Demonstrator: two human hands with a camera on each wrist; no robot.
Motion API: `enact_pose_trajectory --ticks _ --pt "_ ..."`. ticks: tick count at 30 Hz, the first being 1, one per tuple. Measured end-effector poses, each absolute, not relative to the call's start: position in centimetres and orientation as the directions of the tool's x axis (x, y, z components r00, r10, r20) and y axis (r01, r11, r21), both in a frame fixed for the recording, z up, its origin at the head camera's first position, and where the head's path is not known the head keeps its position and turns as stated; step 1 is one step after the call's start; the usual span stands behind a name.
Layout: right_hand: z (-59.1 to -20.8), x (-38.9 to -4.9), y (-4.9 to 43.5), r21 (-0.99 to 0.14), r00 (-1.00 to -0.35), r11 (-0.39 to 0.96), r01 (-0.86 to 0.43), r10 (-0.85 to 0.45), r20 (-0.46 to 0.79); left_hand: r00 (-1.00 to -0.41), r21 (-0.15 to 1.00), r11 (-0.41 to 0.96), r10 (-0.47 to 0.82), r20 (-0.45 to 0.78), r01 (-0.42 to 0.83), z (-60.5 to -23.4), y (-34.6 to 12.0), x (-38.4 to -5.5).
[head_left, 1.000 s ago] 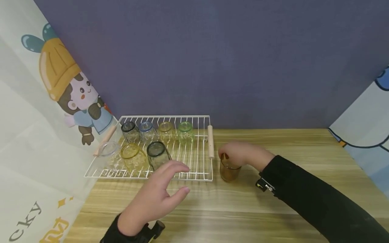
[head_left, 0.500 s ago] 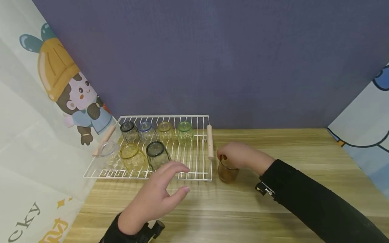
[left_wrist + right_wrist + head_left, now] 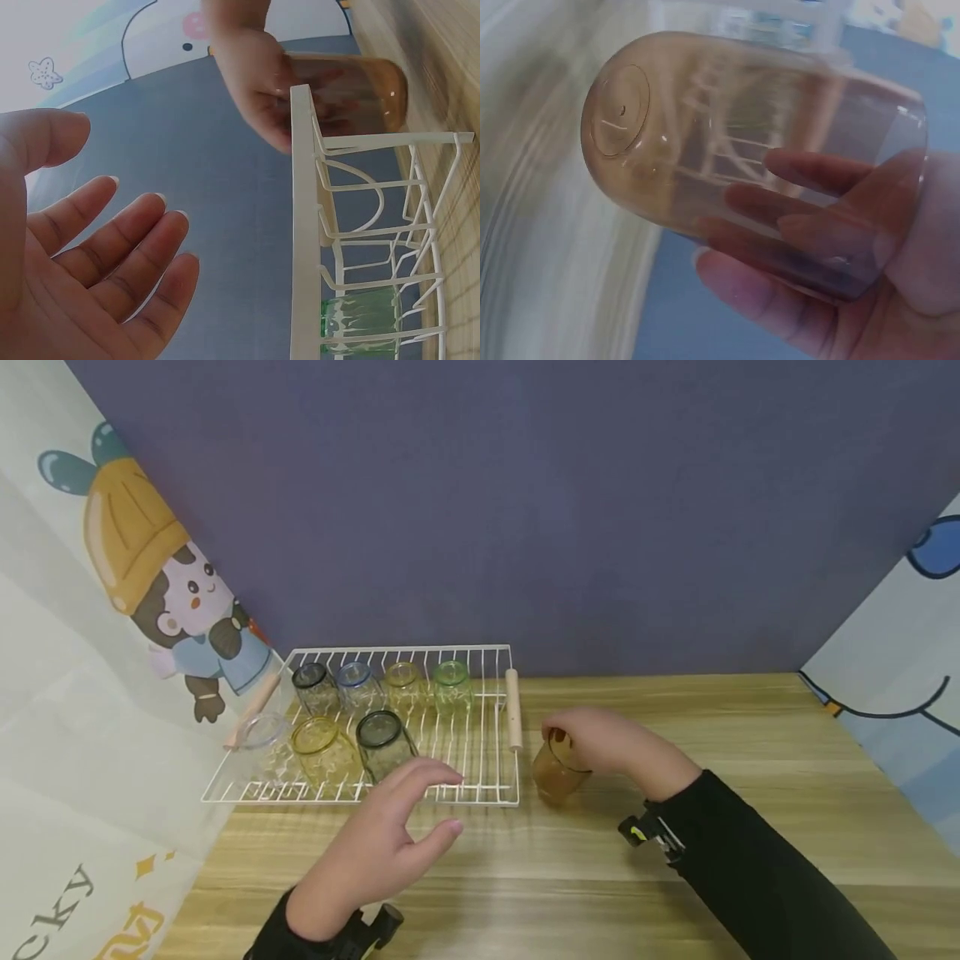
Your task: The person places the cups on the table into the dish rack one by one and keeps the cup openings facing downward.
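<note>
My right hand (image 3: 603, 739) grips an amber drinking glass (image 3: 557, 777) by its wall near the rim, just right of the wire rack (image 3: 491, 797). In the right wrist view several fingers show through the tinted side of the glass (image 3: 652, 127), with one digit along its outside. The glass leans, its base toward the lower left in the head view. My left hand (image 3: 382, 847) hovers at the rack's front edge, holding nothing, its fingers loosely bent and thumb apart. Nearest to it stands an upside-down grey glass (image 3: 382, 743), partly hidden behind the fingers.
Other upside-down glasses fill the rack's left part: clear (image 3: 262, 747), yellow (image 3: 324, 756), black (image 3: 315, 689), blue (image 3: 360, 689), pale yellow (image 3: 407, 689) and green (image 3: 452, 689). Wooden handles (image 3: 513, 710) rise at the rack's sides. A dark blue panel (image 3: 525, 527) stands behind the table.
The amber glass has gone from upright to tilted and appears slightly raised, with the right wrist turning. The left hand keeps its pose. The head view has shifted a little.
</note>
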State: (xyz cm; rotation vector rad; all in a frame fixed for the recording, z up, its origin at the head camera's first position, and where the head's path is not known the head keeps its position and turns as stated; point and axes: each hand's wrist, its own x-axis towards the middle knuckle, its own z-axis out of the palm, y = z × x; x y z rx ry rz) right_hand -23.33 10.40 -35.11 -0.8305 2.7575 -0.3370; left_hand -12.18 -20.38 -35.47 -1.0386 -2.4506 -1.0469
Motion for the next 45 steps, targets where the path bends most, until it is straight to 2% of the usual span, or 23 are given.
enact_pose_trajectory --ticks 4,20,26,32,40,45 --pt "-34.4 -22.6 10.8 -0.357 -0.824 0.800 -0.483 -0.553 -0.123 -0.700 0.514 0.475 0.506 0.505 0.714 -35.6 -20.4 -12.1" --pt "-33.7 -19.0 12.6 -0.437 -0.867 0.757 -0.485 -0.480 0.132 -0.695 0.514 0.468 0.508 0.509 0.719 -35.5 -20.4 -12.3" --pt "-33.7 -17.7 12.6 -0.447 -0.875 0.755 -0.481 -0.449 0.184 -0.694 0.515 0.466 0.507 0.511 0.720 -35.6 -20.4 -12.3" --pt "-33.4 -16.9 12.2 -0.482 -0.840 0.688 -0.542 -0.464 0.282 -0.695 0.521 0.461 0.507 0.510 0.718 -35.6 -20.3 -12.3" --pt "-33.7 -16.0 10.5 -0.583 -0.772 0.509 -0.634 -0.453 0.445 -0.694 0.527 0.452 0.504 0.514 0.719 -35.6 -20.1 -12.2" --pt "-34.0 -15.6 9.4 -0.604 -0.742 0.432 -0.669 -0.430 0.514 -0.695 0.531 0.450 0.505 0.512 0.718 -35.6 -20.1 -12.2"
